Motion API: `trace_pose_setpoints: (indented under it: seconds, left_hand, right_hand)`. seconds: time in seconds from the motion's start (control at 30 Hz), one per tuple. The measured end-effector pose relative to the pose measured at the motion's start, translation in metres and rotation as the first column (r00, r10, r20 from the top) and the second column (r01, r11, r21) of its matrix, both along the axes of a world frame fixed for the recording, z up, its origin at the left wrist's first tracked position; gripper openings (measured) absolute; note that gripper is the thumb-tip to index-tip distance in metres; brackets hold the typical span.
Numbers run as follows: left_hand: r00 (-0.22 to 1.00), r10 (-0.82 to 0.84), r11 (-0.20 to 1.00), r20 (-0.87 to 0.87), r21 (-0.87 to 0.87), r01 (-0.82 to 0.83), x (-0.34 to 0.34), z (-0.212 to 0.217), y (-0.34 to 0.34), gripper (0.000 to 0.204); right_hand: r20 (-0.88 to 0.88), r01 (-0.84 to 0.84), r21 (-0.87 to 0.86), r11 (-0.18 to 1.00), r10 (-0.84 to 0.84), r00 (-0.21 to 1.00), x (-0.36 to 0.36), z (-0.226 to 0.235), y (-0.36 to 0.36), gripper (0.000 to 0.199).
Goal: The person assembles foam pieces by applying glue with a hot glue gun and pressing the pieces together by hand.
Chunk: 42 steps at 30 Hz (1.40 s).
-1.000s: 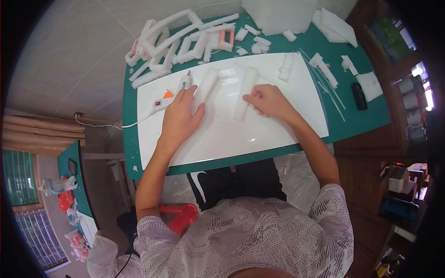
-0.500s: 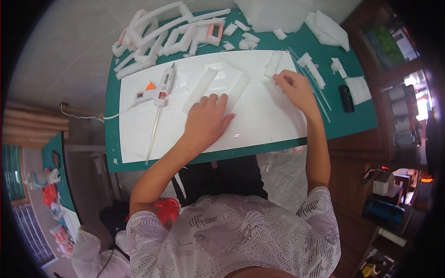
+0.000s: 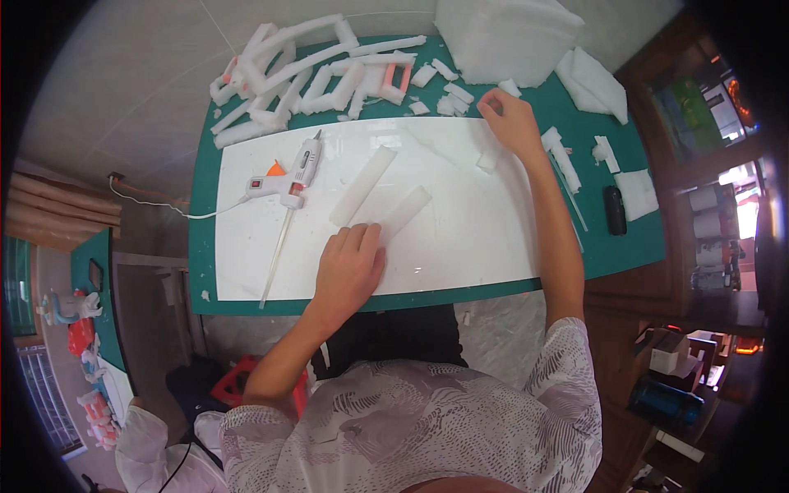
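Foam strip (image 3: pixel 400 215) end under left hand (image 3: pixel 349 267)

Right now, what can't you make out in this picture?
- Head view: whether the right hand pinches anything; its own fingers hide that.
- Near end of the foam strip, covered by the left hand.
- Small black object: too small to identify.
- Foam block: cut off by the top edge.
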<state>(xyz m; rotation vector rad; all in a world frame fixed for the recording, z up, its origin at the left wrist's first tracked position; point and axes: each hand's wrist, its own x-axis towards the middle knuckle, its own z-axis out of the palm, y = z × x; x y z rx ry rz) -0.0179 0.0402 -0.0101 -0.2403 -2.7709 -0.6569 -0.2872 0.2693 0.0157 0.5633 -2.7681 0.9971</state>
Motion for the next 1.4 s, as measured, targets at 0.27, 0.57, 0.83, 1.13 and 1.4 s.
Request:
trace_pose_setpoints:
  seconds: [0.27, 0.57, 0.83, 1.13, 1.4]
  left_hand:
    - [0.986, 0.052, 0.996, -0.161, 0.081, -0.039, 0.017, -0.012, 0.002, 0.034]
    - [0.961, 0.059, 0.978, -0.27, 0.206, -0.002, 0.034, -0.015, -0.012, 0.033]
    - [0.949, 0.082, 0.97, -0.305, 0.245, -0.005, 0.038, -0.027, -0.009, 0.03]
    - [0.928, 0.174, 0.956, -0.329, 0.283, -0.079, 0.049, -0.033, -0.007, 0.029]
    - [0.923, 0.194, 0.959, -0.333, 0.264, -0.107, 0.052, -0.042, -0.006, 0.028]
  right_hand:
    - [-0.061, -0.157, 0.144, 0.977, 0.167, 0.984, -0.075, -0.045, -0.016, 0.03]
    - [0.097, -0.149, -0.041, 0.988, 0.152, 0.984, -0.069, -0.015, -0.002, 0.031]
    - [0.545, 0.141, -0.735, 0.663, 0.455, 0.705, -0.05, -0.011, 0.018, 0.04]
    - [0.423, 0.08, -0.793, 0.604, 0.452, 0.785, -0.05, -0.02, 0.014, 0.038]
    - [0.344, -0.036, -0.148, 0.988, 0.086, 0.935, -0.073, -0.025, -0.004, 0.03]
